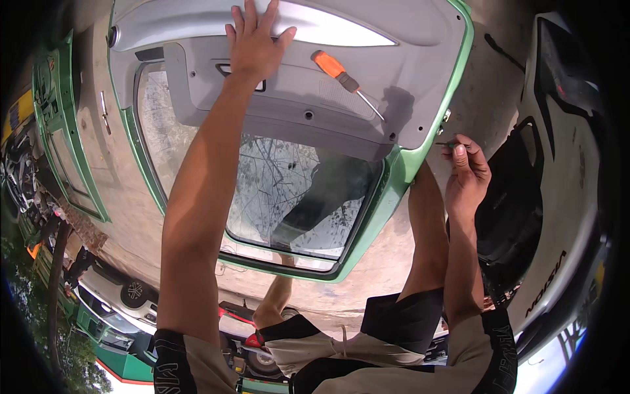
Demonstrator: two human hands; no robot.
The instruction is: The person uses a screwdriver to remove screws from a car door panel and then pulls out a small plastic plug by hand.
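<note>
A green car door (459,79), a tailgate by its shape, lies before me with its grey inner trim panel (420,59) and window glass (295,190) facing up. My left hand (258,46) is spread flat, fingers apart, on the panel by its silver strip (328,20). Beside the door's right edge, my right hand (467,171) pinches a small thin dark rod (446,144) with a bit of green at the fingertips; its exact kind is too small to tell. An orange-handled screwdriver (331,65) rests on the panel between my hands, its shaft slanting toward the lower right.
At the right stands a white vehicle body part (564,164) with a black section (508,203) close to my right arm. Another green door (65,131) is on the left, near a metal rod (104,111) on the concrete floor. Parked vehicles (118,295) stand at lower left.
</note>
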